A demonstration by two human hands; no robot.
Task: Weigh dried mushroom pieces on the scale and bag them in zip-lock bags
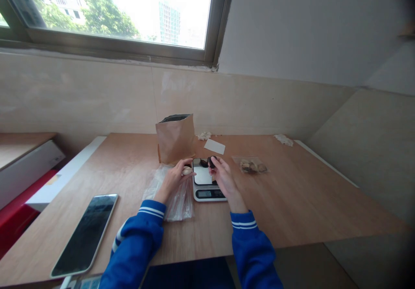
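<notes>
My left hand [177, 174] is closed on a pale round piece [187, 170], which looks like a dried mushroom, at the left edge of a white kitchen scale [201, 177]. Over the scale's right side, my right hand [223, 176] pinches a dark piece [212, 162], perhaps another dried mushroom. A further dark piece [203, 163] lies on the weighing plate, and one more shows partly behind my right fingers. The scale's display is lit, but its digits are too small to read. Clear plastic bags [180, 202] lie flat under my left wrist.
An open brown paper bag [176, 140] stands behind the scale. A white card [214, 146] and a crumpled tissue [204, 136] lie nearby. To the right is a clear bag of brownish pieces [250, 166]. A large phone or tablet [86, 235] rests at the left.
</notes>
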